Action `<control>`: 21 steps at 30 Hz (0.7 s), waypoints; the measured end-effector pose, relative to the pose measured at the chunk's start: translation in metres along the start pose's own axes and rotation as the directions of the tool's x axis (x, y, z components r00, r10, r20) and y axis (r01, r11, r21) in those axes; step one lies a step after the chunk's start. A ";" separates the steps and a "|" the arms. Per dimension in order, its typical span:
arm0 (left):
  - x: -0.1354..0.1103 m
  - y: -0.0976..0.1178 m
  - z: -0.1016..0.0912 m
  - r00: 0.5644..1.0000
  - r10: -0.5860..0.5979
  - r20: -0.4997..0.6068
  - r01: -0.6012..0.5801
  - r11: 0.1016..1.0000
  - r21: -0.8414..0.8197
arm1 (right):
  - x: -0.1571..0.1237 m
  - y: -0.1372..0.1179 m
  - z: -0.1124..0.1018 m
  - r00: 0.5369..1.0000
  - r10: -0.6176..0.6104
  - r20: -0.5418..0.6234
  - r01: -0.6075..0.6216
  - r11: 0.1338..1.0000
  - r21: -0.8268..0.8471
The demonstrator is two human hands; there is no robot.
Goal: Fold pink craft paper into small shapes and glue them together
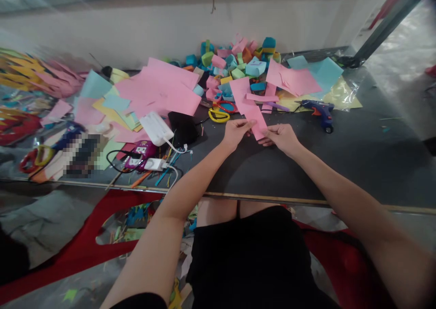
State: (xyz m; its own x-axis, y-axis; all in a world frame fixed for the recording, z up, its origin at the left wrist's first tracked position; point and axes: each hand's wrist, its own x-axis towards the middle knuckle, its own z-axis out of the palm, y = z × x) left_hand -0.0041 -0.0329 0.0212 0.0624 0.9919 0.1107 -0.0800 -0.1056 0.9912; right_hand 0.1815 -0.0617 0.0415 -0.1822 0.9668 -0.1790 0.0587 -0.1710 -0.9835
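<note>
Between my two hands is a pink paper strip (258,120), held at its near end just above the dark table. My left hand (237,133) pinches its left edge. On its right edge, the fingers of my right hand (279,139) are closed. Beyond the strip lies another pink paper piece (241,93), with a narrow pink strip (262,98) across it. Scissors with red and yellow handles (219,114) rest left of the strip. A blue glue gun (319,111) lies on its side to the right of my right hand.
Folded coloured paper pieces (238,64) are heaped against the wall. Pink sheets (163,86) spread over the left. A white power bank (156,128) and a purple power strip (141,154) with cables lie near the left front. A second pair of scissors (37,158) sits far left.
</note>
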 end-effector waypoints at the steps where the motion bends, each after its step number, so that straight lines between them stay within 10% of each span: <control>1: 0.000 0.001 0.000 1.000 0.008 -0.003 -0.008 1.000 0.005 | 0.000 0.000 0.000 1.000 0.000 0.013 0.000 1.000 -0.014; 21: -0.005 0.005 0.000 0.997 0.057 0.058 -0.057 0.998 0.011 | -0.003 0.003 -0.001 0.971 -0.217 -0.102 0.203 0.970 -0.130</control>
State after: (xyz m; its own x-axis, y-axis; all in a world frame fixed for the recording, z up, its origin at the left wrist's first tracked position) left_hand -0.0043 -0.0384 0.0252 0.1155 0.9785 0.1708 -0.0726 -0.1632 0.9839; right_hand 0.1830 -0.0652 0.0396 -0.0897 0.9951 0.0424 0.1475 0.0554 -0.9875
